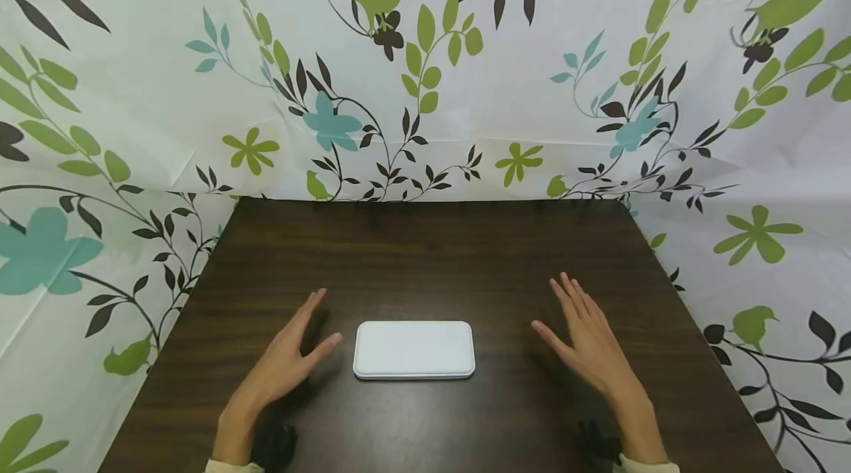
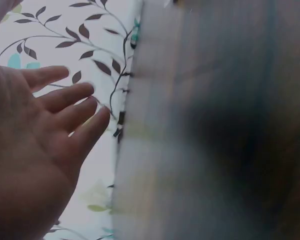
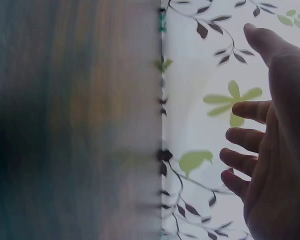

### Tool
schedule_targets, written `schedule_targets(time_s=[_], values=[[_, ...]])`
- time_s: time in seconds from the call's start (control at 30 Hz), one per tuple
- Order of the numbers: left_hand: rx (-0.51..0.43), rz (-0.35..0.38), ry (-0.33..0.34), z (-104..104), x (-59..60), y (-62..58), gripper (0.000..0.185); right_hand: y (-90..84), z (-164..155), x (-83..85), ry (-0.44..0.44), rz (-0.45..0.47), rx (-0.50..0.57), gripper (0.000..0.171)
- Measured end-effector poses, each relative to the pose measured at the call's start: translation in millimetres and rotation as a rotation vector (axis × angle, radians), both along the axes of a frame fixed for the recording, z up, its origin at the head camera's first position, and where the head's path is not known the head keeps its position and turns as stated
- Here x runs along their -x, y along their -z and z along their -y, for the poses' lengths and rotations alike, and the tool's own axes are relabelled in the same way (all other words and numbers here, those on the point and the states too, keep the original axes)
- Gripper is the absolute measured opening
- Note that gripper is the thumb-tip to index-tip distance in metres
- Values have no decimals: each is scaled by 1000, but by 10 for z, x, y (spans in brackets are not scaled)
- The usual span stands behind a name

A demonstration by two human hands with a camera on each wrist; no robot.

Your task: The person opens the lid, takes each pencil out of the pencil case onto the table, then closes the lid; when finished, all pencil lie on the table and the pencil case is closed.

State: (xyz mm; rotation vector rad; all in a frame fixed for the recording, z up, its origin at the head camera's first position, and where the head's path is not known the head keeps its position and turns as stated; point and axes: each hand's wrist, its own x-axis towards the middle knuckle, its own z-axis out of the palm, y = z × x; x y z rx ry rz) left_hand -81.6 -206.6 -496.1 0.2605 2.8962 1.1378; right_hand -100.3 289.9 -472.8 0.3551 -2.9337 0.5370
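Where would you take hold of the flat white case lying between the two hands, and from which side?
Probably by its two short ends, one hand from each side: the white case lies flat, long side across, with the left hand and right hand open beside those ends.

Both hands are stretched forward, palms turned inward to face each other. The left hand (image 1: 289, 355) has its fingers straight and held together, thumb spread out toward the middle. The right hand (image 1: 588, 336) mirrors it, fingers straight and slightly fanned, thumb angled inward. Neither grips anything. Pale sleeve cuffs show at both wrists.
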Motion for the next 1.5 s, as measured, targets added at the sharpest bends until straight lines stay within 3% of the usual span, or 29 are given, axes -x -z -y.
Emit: schedule_targets(time_s=[0.23, 0.43, 0.63, 0.83, 1.03, 1.33, 1.5], values=[[-178, 88, 90, -168, -163, 146, 86, 110, 400, -72, -118, 65, 130, 87], [-250, 94, 86, -268, -233, 235, 86, 188, 777, -137, -197, 87, 205, 90], [-345, 88, 100, -317, -256, 260, 80, 259, 1208, -78, -346, 27, 108, 101], [-434, 176, 93, -402, -281, 276, 72, 338, 1493, 18, -471, -37, -39, 102], [-455, 218, 66, -450, -306, 254, 71, 355, 1581, 40, -469, 17, -107, 98], [-471, 199, 74, -485, -296, 244, 74, 453, 1564, 114, -525, -126, -117, 98], [-436, 218, 50, -501, -286, 226, 77, 407, 1581, 130, -555, -86, -130, 98]])
